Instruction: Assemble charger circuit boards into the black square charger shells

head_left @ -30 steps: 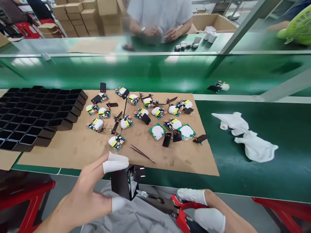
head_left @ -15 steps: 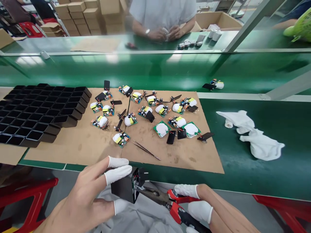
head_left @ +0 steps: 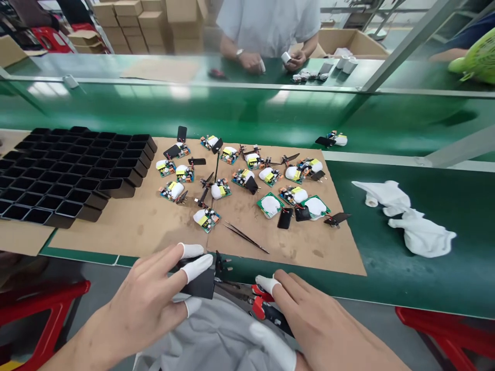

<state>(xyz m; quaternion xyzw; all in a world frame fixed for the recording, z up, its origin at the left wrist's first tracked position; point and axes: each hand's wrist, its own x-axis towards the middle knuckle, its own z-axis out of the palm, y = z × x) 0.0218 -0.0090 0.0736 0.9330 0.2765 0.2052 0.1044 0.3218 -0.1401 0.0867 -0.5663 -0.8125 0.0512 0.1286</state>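
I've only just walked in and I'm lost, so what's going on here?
Someone in white finger covers is at work. The left hand holds a black case, with a pronged plug at its right end; the right hand holds red-handled pliers, their tips by that same end. Circuit boards and tweezers lie on a cardboard sheet, with rows of black cases at the left. Opposite, a co-worker holds a small white object.

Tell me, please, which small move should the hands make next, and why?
I would probably tilt the black case slightly with the left hand before working the red-handled pliers with the right hand: their nose reaches the case's end, near the black plug piece, but the tips cannot be seen clearly.
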